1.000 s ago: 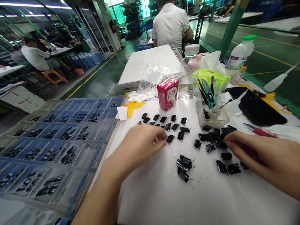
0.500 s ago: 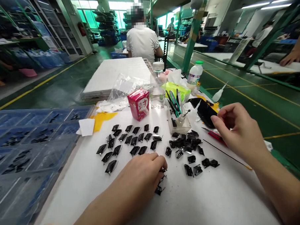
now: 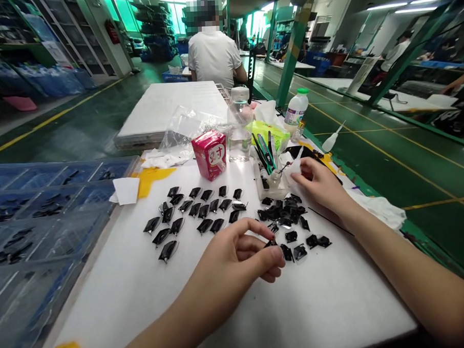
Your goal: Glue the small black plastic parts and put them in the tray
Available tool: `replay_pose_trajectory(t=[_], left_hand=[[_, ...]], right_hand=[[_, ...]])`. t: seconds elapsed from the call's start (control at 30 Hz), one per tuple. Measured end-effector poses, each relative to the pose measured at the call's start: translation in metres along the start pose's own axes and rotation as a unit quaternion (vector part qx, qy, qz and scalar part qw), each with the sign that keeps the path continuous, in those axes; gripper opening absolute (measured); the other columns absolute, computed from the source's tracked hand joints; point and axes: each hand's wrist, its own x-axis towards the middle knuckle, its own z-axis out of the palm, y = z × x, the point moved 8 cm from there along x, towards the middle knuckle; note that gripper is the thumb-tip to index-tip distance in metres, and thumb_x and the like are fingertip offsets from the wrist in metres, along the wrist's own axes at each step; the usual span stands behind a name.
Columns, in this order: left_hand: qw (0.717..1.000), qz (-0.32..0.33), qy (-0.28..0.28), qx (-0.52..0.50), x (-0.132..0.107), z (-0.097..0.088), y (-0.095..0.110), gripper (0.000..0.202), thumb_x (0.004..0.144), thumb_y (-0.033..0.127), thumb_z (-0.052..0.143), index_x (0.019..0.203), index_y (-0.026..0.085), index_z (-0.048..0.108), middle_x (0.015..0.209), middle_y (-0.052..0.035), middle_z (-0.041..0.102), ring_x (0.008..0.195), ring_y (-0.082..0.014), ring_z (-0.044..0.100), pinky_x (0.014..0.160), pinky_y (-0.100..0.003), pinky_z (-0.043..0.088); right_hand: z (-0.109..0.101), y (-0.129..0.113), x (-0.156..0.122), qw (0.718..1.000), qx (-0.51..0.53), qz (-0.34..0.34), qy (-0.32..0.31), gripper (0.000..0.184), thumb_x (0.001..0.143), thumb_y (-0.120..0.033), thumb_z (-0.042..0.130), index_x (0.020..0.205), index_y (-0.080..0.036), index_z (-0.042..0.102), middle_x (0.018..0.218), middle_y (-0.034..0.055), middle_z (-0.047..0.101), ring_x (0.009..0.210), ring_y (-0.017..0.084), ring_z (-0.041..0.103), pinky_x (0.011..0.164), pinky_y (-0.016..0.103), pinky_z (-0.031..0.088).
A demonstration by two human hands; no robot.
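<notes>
Head view
1. Left hand [image 3: 235, 256] pinches a small black piece [image 3: 271, 242] narrowly between thumb and forefinger, just above the white bench [image 3: 318, 298]
2. Right hand [image 3: 319, 183], loosely open and empty, rests just beside a clear tool holder [image 3: 267, 193]
3. More black pieces [image 3: 195, 211] lie in rows and a heap on the bench

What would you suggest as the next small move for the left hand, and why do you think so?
Probably lay the black piece pinched in the left hand at the end of the tidy rows, because the pieces there sit neatly aligned, while the jumbled heap looks unsorted.
</notes>
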Motion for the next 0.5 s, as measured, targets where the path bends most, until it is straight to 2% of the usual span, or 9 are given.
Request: replay_pose_trajectory(t=[0.13,0.23,0.33,0.43,0.5], left_hand=[[0.999,-0.025,-0.009,-0.043,0.002,0.002,-0.008,0.019,0.078,0.02,0.076,0.093,0.014,0.066,0.08,-0.0011,0.072,0.07,-0.011,0.067,0.068,-0.022,0.055],[0.994,-0.059,-0.019,-0.088,0.002,0.004,-0.014,0.016,0.086,0.019,0.069,0.1,0.013,0.071,0.086,-0.0028,0.074,0.078,-0.0118,0.071,0.077,-0.023,0.057],[0.987,-0.083,-0.028,-0.138,0.003,0.006,-0.019,0.017,0.093,0.021,0.06,0.102,0.014,0.073,0.089,-0.0049,0.076,0.086,-0.0139,0.073,0.082,-0.023,0.057],[0.98,-0.095,-0.03,-0.173,0.005,0.007,-0.023,0.019,0.094,0.017,0.057,0.105,0.014,0.073,0.092,-0.0064,0.077,0.09,-0.0147,0.073,0.082,-0.024,0.057],[0.979,-0.096,-0.025,-0.18,0.006,0.006,-0.025,0.018,0.093,0.016,0.06,0.107,0.013,0.071,0.094,-0.0071,0.077,0.09,-0.0146,0.073,0.082,-0.024,0.057]], right_hand=[[-0.014,-0.025,-0.021,0.995,0.091,0.009,0.028,0.027,0.085,-0.043,0.055,0.106,-0.028,0.045,0.082,-0.0012,0.061,0.064,0.018,0.058,0.053,0.031,0.049],[-0.027,-0.05,-0.043,0.984,0.168,0.0,0.053,0.026,0.082,-0.039,0.065,0.105,-0.029,0.055,0.086,-0.0006,0.063,0.052,0.012,0.046,0.043,0.027,0.037],[-0.038,-0.068,-0.062,0.958,0.273,-0.018,0.082,0.022,0.078,-0.028,0.072,0.096,-0.028,0.061,0.073,-0.0024,0.056,0.05,0.01,0.04,0.04,0.025,0.029],[-0.031,-0.074,-0.073,0.944,0.324,-0.01,0.056,0.017,0.081,-0.027,0.069,0.094,-0.029,0.059,0.059,-0.0064,0.044,0.045,0.01,0.038,0.038,0.024,0.029],[-0.021,-0.077,-0.079,0.949,0.315,-0.005,0.02,0.018,0.083,-0.03,0.067,0.099,-0.03,0.058,0.059,-0.0059,0.048,0.044,0.011,0.042,0.037,0.024,0.033]])
